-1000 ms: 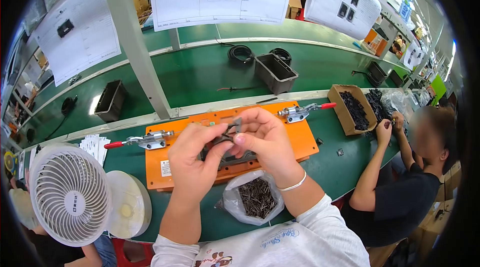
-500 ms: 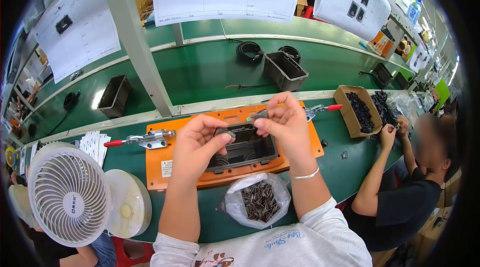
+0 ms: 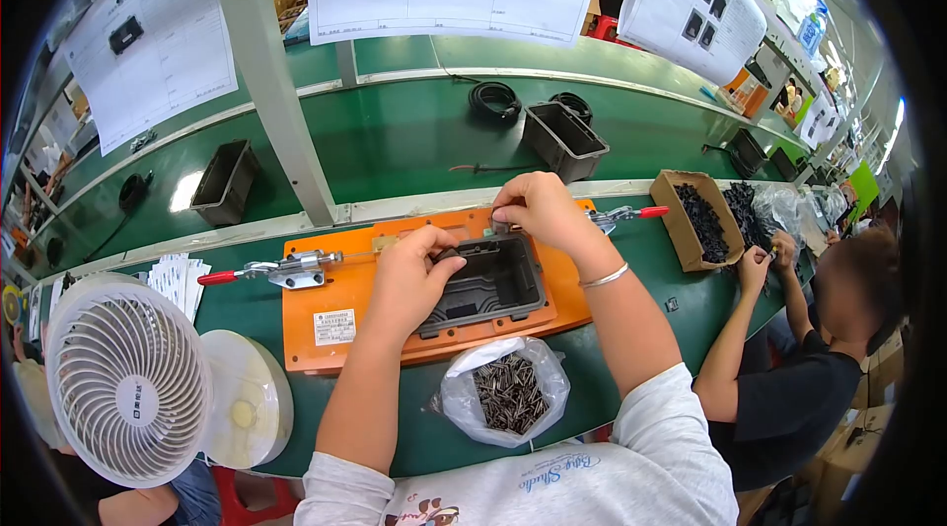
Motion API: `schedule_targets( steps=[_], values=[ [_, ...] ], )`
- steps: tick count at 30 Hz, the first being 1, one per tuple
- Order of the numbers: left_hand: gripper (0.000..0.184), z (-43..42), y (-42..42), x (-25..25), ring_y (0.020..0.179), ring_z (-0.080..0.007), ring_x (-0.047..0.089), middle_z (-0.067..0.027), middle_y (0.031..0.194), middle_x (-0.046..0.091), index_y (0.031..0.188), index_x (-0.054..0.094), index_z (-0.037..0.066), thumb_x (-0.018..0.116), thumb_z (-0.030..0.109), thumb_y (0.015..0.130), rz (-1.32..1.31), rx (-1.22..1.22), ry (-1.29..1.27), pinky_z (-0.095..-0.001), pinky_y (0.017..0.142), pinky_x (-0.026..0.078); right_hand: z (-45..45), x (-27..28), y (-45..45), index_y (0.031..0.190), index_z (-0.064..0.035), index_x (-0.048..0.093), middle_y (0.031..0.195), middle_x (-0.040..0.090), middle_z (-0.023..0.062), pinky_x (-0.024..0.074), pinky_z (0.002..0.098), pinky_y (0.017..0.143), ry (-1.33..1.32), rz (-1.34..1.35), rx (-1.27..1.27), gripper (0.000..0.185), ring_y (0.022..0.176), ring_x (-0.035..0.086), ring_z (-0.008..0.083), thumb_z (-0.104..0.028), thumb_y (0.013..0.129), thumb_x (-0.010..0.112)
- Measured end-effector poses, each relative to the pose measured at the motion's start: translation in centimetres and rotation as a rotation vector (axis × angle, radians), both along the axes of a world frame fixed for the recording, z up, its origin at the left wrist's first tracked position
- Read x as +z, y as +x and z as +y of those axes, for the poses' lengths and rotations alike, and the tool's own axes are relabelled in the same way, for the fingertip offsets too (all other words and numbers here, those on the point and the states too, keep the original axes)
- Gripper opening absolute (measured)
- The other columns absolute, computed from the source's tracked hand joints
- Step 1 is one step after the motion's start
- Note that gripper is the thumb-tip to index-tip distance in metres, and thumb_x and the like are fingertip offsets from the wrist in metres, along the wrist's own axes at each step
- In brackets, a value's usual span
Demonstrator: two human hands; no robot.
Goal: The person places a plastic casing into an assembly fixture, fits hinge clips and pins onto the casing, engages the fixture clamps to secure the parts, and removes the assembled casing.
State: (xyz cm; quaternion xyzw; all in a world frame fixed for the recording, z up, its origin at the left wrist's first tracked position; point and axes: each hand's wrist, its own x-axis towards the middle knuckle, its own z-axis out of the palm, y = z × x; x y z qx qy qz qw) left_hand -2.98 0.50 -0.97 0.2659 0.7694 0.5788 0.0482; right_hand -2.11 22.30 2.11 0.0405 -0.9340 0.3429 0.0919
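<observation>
My left hand (image 3: pixel 419 274) is at the back left corner of a black plastic box (image 3: pixel 498 295), fingers pinched on a small dark piece (image 3: pixel 450 254). At the box's back right, my right hand (image 3: pixel 541 215) pinches another small dark piece (image 3: pixel 501 227), mostly covered by the fingers. Whether either piece touches the box rim I cannot tell. The box sits open side up in an orange fixture (image 3: pixel 308 329). Toggle clamps with red handles, one at the left (image 3: pixel 296 270) and one at the right (image 3: pixel 614 217), flank it.
A plastic bag of small metal parts (image 3: pixel 508 393) lies in front of the fixture. A white fan (image 3: pixel 133 383) stands left. At right are a carton of black parts (image 3: pixel 705 225) and a co-worker (image 3: pixel 779 388). Black bins (image 3: pixel 567 143) and coiled cables (image 3: pixel 493 102) lie behind.
Both hands have moved down from above the box to its back edge, each still pinching its small dark piece. The view has shifted slightly.
</observation>
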Motion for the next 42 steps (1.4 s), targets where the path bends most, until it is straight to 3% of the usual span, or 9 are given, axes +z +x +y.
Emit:
schedule_targets(
  steps=[5, 7, 21, 26, 30, 32, 35, 37, 42],
  values=[
    [0.021, 0.1, -0.1, -0.3, 0.070, -0.0142, 0.061, -0.0108, 0.084, 0.066, 0.094, 0.062, -0.004, 0.072, -0.001, 0.076, 0.017, -0.002, -0.004, -0.0262, 0.064, 0.049, 0.1, -0.2, -0.3, 0.083, 0.0022, 0.070, 0.073, 0.067, 0.0134, 0.0518, 0.0304, 0.062, 0.010, -0.003, -0.002, 0.012, 0.066, 0.066, 0.0209, -0.002, 0.072, 0.074],
    [0.018, 0.2, -0.3, -0.8, 0.057, -0.0043, 0.047, -0.0021, 0.073, 0.063, 0.093, 0.063, -0.004, 0.071, -0.003, 0.077, 0.092, 0.003, 0.045, -0.0202, 0.054, 0.041, -0.1, -0.3, -0.4, 0.083, 0.0020, 0.070, 0.073, 0.067, 0.0137, 0.0516, 0.0309, 0.062, 0.067, 0.022, 0.011, 0.012, 0.066, 0.065, 0.0220, -0.002, 0.072, 0.074],
    [0.018, 0.1, -0.1, -0.6, 0.059, -0.0045, 0.047, -0.0013, 0.074, 0.063, 0.092, 0.063, -0.003, 0.071, -0.003, 0.076, 0.080, -0.004, -0.014, -0.0202, 0.055, 0.041, -0.2, -0.8, -0.1, 0.081, 0.0007, 0.068, 0.081, 0.062, 0.0146, 0.0504, 0.0346, 0.066, 0.092, -0.023, 0.029, 0.011, 0.072, 0.062, 0.0274, -0.003, 0.072, 0.073],
    [0.018, 0.1, -0.3, -0.9, 0.058, -0.0041, 0.046, -0.0003, 0.073, 0.062, 0.092, 0.063, -0.003, 0.070, -0.004, 0.076, 0.096, 0.003, 0.003, -0.0194, 0.055, 0.040, -3.5, -0.3, 3.9, 0.104, -0.0056, 0.065, 0.093, 0.061, 0.0122, 0.0465, 0.0410, 0.076, 0.341, 0.510, -0.118, 0.030, 0.085, 0.058, 0.0330, 0.001, 0.075, 0.067],
    [0.020, 0.0, -0.9, -1.8, 0.061, -0.0141, 0.057, -0.0085, 0.074, 0.064, 0.091, 0.064, -0.001, 0.073, 0.001, 0.074, 0.030, -0.019, -0.008, -0.0276, 0.058, 0.046, -7.7, 5.3, 10.9, 0.106, -0.0082, 0.064, 0.088, 0.060, 0.0074, 0.0459, 0.0376, 0.070, 0.117, 0.361, 0.523, 0.035, 0.084, 0.059, 0.0265, -0.005, 0.071, 0.067],
    [0.020, 0.0, -0.3, -0.5, 0.058, -0.0104, 0.050, -0.0057, 0.073, 0.062, 0.092, 0.064, -0.001, 0.073, 0.000, 0.074, 0.052, -0.004, -0.039, -0.0249, 0.056, 0.044, -9.3, 5.9, 13.4, 0.102, -0.0055, 0.064, 0.086, 0.059, 0.0024, 0.0402, 0.0289, 0.058, 0.079, 0.464, 0.773, 0.031, 0.063, 0.054, 0.0182, -0.009, 0.071, 0.065],
    [0.020, 0.2, -0.1, -0.3, 0.057, -0.0074, 0.045, -0.0021, 0.071, 0.059, 0.091, 0.065, 0.000, 0.072, 0.000, 0.073, -0.003, 0.007, -0.089, -0.0229, 0.054, 0.040, -11.0, 5.6, 15.4, 0.095, -0.0113, 0.066, 0.082, 0.057, -0.0014, 0.0389, 0.0273, 0.059, -0.011, 0.560, 0.759, 0.023, 0.062, 0.052, 0.0126, -0.012, 0.073, 0.071],
    [0.020, 0.3, -0.2, -0.4, 0.056, -0.0065, 0.043, -0.0012, 0.068, 0.057, 0.091, 0.065, 0.000, 0.073, -0.001, 0.073, 0.011, 0.008, -0.066, -0.0221, 0.053, 0.039, -9.3, 7.6, 15.0, 0.092, -0.0113, 0.058, 0.084, 0.051, 0.0048, 0.0373, 0.0305, 0.064, 0.327, 0.838, 0.715, 0.024, 0.074, 0.046, 0.0189, -0.021, 0.072, 0.067],
    [0.019, 0.5, 0.2, 0.2, 0.057, -0.0064, 0.045, -0.0014, 0.069, 0.057, 0.091, 0.065, 0.000, 0.072, -0.001, 0.074, 0.036, 0.012, -0.114, -0.0220, 0.054, 0.039, -8.9, 6.4, 15.7, 0.080, -0.0103, 0.054, 0.078, 0.045, 0.0037, 0.0349, 0.0306, 0.060, -0.114, 0.431, 0.823, 0.013, 0.069, 0.043, 0.0180, -0.022, 0.075, 0.057]
  ],
)
